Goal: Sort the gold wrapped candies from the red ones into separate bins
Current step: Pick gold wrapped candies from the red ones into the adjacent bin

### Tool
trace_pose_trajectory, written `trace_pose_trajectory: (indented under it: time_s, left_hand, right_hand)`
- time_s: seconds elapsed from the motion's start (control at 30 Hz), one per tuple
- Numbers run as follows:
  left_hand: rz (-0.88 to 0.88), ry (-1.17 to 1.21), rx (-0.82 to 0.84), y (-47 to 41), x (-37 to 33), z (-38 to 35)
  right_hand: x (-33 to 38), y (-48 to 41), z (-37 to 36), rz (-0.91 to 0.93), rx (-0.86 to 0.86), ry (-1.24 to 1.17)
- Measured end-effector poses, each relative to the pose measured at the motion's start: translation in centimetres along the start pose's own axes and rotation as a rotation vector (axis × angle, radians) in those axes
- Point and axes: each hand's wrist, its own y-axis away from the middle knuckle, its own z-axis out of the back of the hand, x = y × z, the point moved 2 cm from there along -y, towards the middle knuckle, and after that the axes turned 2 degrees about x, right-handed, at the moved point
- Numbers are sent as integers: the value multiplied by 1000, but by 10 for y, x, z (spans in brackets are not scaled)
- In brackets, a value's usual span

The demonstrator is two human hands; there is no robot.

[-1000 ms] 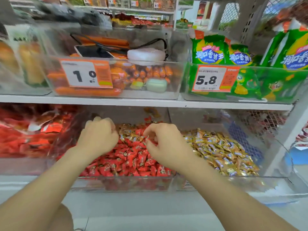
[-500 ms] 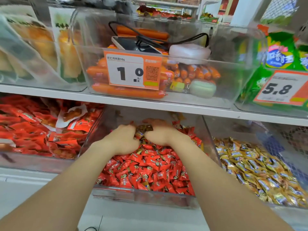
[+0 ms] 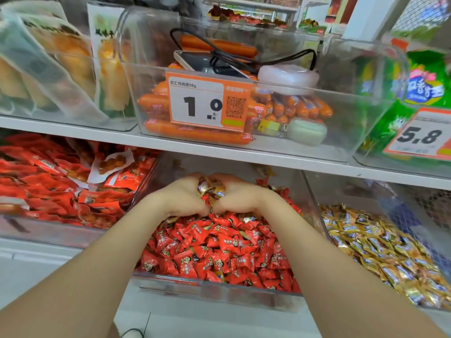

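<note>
The red bin (image 3: 219, 292) is open on top; at its back the shelf (image 3: 244, 154) hangs low over your left hand (image 3: 180, 198) and right hand (image 3: 240, 196), cupped round gold candies (image 3: 210, 188). A clear wall (image 3: 314, 211) parts it from the gold bin (image 3: 361, 193).

Glossy crinkled plastic wrappers on red candies (image 3: 219, 245); shiny metallic-looking wrappers on gold candies (image 3: 380, 247). Clear, smooth, glossy plastic candy bin (image 3: 207, 291). Smooth matt white shelf edge (image 3: 244, 155). Matt printed card price tag (image 3: 195, 103).

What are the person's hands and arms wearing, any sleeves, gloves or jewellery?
Nothing shows. The left hand and right hand are ungloved, with no rings, watch or bracelet, and no sleeve reaches into the frame on either arm.
</note>
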Motion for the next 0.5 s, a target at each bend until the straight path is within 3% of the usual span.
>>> trace_pose_trajectory:
  time_s: [0.13,0.23,0.4,0.5]
  left_hand:
    - [-166,25,-86,16,-18,9]
    - [-262,-66,-33,33,-22,11]
    - [-298,-241,191,77,-30,2]
    - [-315,-288,133,85,-30,-4]
  right_hand:
    - [3,35,15,55,-98,-124]
    - [-5,59,16,124,-105,-130]
    - [-23,98,5,180,-72,174]
    - [-23,101,0,223,-146,217]
